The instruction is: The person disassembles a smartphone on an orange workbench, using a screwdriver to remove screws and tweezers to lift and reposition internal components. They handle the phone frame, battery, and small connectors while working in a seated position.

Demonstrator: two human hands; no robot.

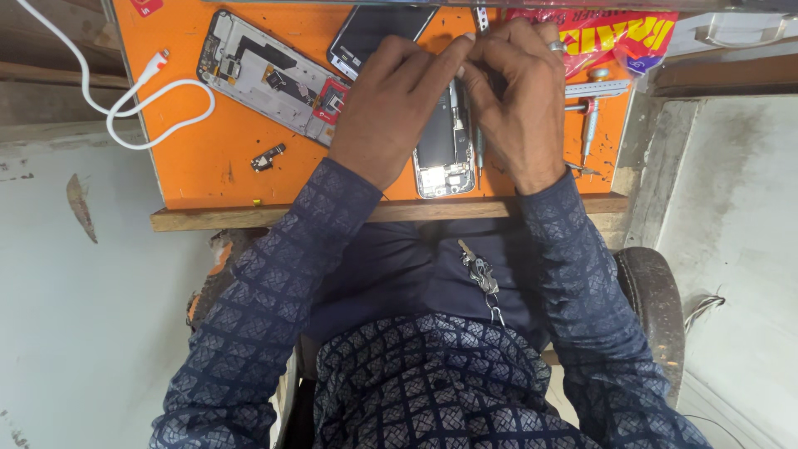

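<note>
Head view, item list, placed by the fingers:

1. Left hand (391,104): fingers curled narrow, tips pressed on the upper end of an opened phone (445,150); grasp itself hidden, cannot tell whether anything is pinched
2. Right hand (519,100): fingers bent close together, meeting the left fingertips over the same phone; a ring shows on one finger; a thin metal tool (479,154) runs from under these fingers along the phone's right edge, and they seem to hold it
3. Opened phone: back removed, battery and boards exposed, lying under and just below both sets of fingers, on the orange mat (208,166) of the desk
4. Left of the left fingers: a second stripped phone frame (266,75), angled; nearer the desk edge, a small loose part (268,157)
5. Above the fingers: a dark screen panel (366,37)
6. Right of the right fingers: a screwdriver (588,129), upright on the mat
7. Far left of the fingers: a white cable (141,100), looped
</note>
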